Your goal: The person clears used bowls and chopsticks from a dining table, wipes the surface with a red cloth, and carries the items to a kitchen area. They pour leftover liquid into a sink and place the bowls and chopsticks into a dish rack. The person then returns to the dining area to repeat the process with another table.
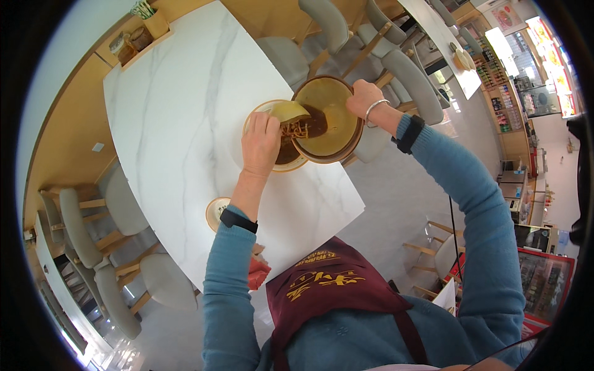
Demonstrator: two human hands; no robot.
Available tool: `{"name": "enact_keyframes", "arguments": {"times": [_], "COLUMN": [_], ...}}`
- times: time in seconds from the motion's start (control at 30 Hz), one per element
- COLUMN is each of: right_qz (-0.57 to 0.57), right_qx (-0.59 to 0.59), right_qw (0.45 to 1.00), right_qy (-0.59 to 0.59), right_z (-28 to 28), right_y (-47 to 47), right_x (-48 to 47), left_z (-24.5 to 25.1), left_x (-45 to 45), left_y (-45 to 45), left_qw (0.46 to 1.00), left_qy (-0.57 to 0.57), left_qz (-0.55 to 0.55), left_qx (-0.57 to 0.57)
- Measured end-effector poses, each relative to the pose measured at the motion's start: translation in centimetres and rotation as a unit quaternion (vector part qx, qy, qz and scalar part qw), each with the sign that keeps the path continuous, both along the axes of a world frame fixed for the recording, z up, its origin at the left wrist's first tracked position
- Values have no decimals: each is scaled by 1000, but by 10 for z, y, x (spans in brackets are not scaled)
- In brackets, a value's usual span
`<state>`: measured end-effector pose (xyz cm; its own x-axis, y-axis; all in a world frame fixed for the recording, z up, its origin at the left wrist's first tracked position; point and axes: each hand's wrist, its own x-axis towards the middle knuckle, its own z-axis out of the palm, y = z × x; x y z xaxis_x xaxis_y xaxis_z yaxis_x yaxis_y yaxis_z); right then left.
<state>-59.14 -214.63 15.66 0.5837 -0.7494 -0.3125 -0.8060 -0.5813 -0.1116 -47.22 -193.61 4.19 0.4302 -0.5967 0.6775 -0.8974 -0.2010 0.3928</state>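
My right hand [364, 99] grips the rim of a large brown bowl [334, 137] with a yellowish inside, tilted over the table's edge. Dark broth [318, 121] lies at its left side. Beneath and left of it, a white bowl [292, 166] with an orange rim stands on the marble-patterned table [185, 116], dark liquid inside. Above that bowl, my left hand [262, 139] is closed around a curved yellow piece of tableware [288, 111], whose exact kind is unclear. Brown noodles [297, 130] show just below this piece, between the two bowls. The left fingertips are partly hidden.
A small dish [216, 211] sits beside my left wrist. Red crumpled packaging [259, 273] lies at the near table edge. Jars [139, 39] and a holder with sticks [155, 23] stand at the far left. Grey chairs [413, 83] surround the table.
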Motion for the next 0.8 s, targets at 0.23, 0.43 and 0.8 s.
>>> {"name": "enact_keyframes", "arguments": {"times": [0.23, 0.43, 0.8], "right_qz": [44, 37, -3], "right_qx": [-4, -18, -68], "right_qw": [998, 997, 997], "right_qy": [52, 69, 19], "right_z": [7, 4, -7], "right_y": [7, 18, -7], "right_x": [20, 30, -5], "left_z": [-10, -4, -25], "left_x": [-10, -17, -2], "left_y": [3, -13, 41], "left_qw": [997, 983, 996], "left_qy": [-55, -125, 19], "left_qz": [-43, -138, 18], "left_qx": [-15, -1, 82]}}
